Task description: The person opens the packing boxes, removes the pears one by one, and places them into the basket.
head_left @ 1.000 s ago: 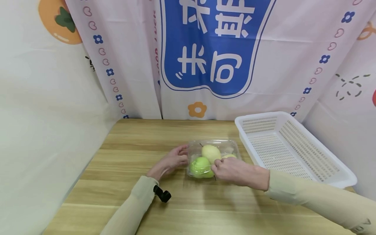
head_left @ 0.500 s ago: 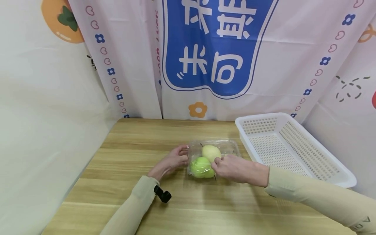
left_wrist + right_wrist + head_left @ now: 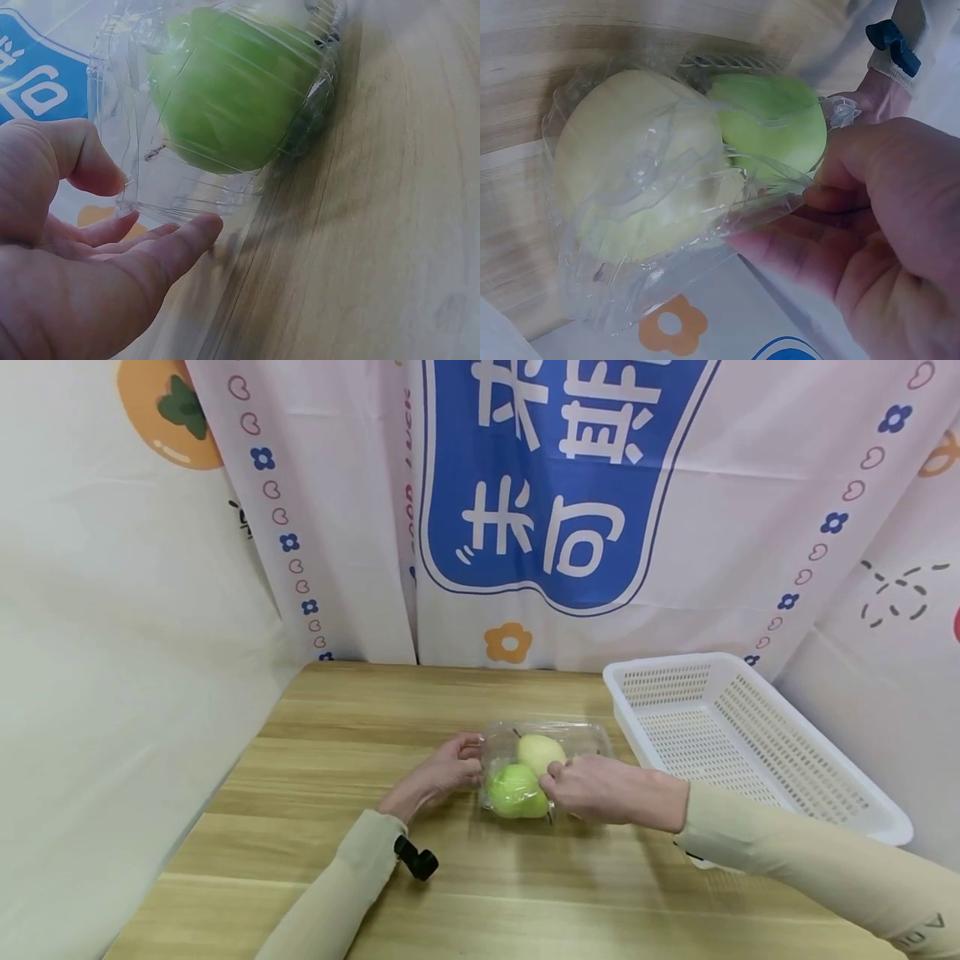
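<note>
A clear plastic box (image 3: 562, 725) covered in wrinkled wrap lies on the wooden table, holding fruit. Inside are a bright green fruit (image 3: 517, 791) and a pale yellow pear (image 3: 540, 752) with a thin stem. My left hand (image 3: 446, 768) pinches the box's left corner, thumb above and fingers below the edge. Over the right part of the box, my right hand (image 3: 592, 789) pinches the plastic wrap (image 3: 769, 206) between thumb and fingers, and the wrap stretches in folds toward the grip. A large pale fruit (image 3: 630, 165) fills the near end in the right wrist view.
A white perforated plastic basket (image 3: 750, 735) stands at the table's right side, partly behind my right forearm. Bare wooden tabletop (image 3: 337, 710) extends left of and in front of the box. Printed cloth (image 3: 360, 527) hangs behind and on both sides.
My right hand keeps its pinch and has shifted slightly, covering the pale fruit at the box's right that showed earlier. The left hand and box stay in place; the head view tilts a little.
</note>
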`<state>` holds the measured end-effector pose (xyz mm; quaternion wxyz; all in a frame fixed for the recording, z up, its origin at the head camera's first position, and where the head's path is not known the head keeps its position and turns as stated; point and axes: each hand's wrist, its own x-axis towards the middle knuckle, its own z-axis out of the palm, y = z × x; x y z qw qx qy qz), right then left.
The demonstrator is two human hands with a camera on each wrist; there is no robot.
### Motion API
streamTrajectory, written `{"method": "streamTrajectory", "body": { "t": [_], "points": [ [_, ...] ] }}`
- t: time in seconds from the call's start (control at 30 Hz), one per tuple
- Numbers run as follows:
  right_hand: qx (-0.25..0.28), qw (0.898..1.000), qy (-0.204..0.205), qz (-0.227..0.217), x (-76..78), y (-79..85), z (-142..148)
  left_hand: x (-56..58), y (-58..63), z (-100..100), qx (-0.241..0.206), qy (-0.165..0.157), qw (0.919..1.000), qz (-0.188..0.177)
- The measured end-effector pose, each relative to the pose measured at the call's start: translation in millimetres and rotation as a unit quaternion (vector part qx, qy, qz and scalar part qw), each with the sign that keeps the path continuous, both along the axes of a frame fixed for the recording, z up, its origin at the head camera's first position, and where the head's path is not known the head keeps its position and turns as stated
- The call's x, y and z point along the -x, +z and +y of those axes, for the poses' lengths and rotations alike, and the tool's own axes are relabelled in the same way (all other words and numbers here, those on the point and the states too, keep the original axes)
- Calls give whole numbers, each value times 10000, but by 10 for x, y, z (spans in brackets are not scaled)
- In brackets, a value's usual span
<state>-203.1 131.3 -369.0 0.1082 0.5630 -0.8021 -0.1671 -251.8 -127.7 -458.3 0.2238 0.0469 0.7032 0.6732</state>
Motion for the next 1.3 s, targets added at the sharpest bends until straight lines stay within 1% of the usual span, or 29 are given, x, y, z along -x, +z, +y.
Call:
{"method": "streamTrajectory", "body": {
  "t": [0.23, 0.43, 0.53, 0.73, 0.97, 1.13, 1.3],
  "points": [
    [255, 9971, -247, -678, 37, 15, -27, -46, -46, 30, 40, 98, 9998, 145],
    [201, 9915, -613, -1130, 59, 60, -51, -41, -55, 31, 204, 84, 9996, 151],
    [205, 9882, -774, -1303, 79, 84, -54, -44, -44, 38, 313, 55, 9992, 222],
    [502, 9850, -750, -1468, 110, 113, -23, -44, -29, 70, 393, 137, 9985, 348],
    [734, 9882, -603, -1203, 123, 108, 20, -22, -50, 91, 322, 127, 9988, 356],
    [886, 9845, -645, -1367, 123, 85, 25, -42, -39, 92, 311, 125, 9988, 352],
    [971, 9846, -654, -1300, 138, 73, 26, -56, -36, 96, 263, 161, 9988, 374]
  ]
}}
